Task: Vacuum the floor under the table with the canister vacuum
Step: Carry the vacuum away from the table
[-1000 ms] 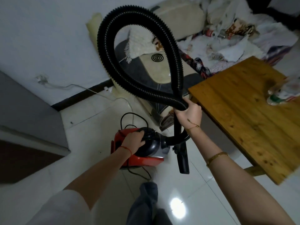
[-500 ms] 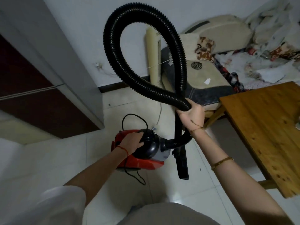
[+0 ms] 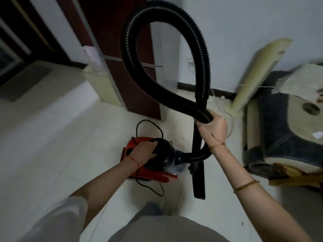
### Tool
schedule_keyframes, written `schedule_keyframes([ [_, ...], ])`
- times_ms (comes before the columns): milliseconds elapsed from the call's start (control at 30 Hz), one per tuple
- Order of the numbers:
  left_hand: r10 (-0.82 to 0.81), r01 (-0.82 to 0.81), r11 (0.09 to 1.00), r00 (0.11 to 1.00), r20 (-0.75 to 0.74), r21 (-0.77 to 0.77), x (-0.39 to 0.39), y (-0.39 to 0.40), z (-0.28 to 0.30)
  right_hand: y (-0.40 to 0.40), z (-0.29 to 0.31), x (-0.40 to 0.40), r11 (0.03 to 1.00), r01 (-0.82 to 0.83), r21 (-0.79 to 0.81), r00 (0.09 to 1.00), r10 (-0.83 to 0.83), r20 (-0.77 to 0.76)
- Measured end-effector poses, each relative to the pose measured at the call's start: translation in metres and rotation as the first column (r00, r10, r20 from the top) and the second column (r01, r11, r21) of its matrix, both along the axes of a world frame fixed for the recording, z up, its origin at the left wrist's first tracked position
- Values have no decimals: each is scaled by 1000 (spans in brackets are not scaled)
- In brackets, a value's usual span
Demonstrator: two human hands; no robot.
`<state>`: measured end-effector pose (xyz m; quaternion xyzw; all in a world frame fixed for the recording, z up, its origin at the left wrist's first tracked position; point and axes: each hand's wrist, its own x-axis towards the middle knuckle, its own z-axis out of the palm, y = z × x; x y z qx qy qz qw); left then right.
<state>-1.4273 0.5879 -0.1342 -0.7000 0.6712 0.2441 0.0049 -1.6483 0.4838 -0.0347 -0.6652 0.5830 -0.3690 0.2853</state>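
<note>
A person carries one red-and-black canister vacuum (image 3: 153,161) above a pale tiled floor (image 3: 52,137), both hands occupied.

The left hand (image 3: 145,152) has its fingers curled around the black handle on top of the canister. The right hand (image 3: 212,127) grips the single ribbed black hose (image 3: 132,67), which loops once overhead, together with the rigid wand; one flat floor nozzle (image 3: 199,179) hangs below it. One black power cord (image 3: 150,186) trails under the canister. A dark red cabinet (image 3: 122,49) stands behind.
</note>
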Motion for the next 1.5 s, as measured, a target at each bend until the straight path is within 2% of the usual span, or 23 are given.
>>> schedule_keyframes([
  [267,307,-307,951,952,12,-34,128,69,3,5,7,172,941,-337,-10,941,337,-34],
  [433,522,-522,852,853,-15,-41,218,116,-4,19,3,296,855,-518,32,854,519,-23],
  [567,584,-583,812,809,60,-42,296,148,-2,35,0,403,775,-631,30,775,632,-23],
  [733,654,-655,754,745,128,-37,394,182,4,57,2,532,695,-719,-26,695,719,-18],
  [1033,802,-804,593,585,123,-47,563,243,10,103,6,749,528,-849,-21,528,847,-60],
  [1300,901,-897,431,422,95,-99,722,287,-4,142,0,946,368,-930,16,368,930,-20],
  [1400,933,-930,357,350,88,-85,783,304,-1,158,2,1028,309,-951,-3,309,951,19],
  [1500,957,-956,285,280,82,-70,843,322,5,181,11,1105,219,-973,-68,220,975,-6],
])
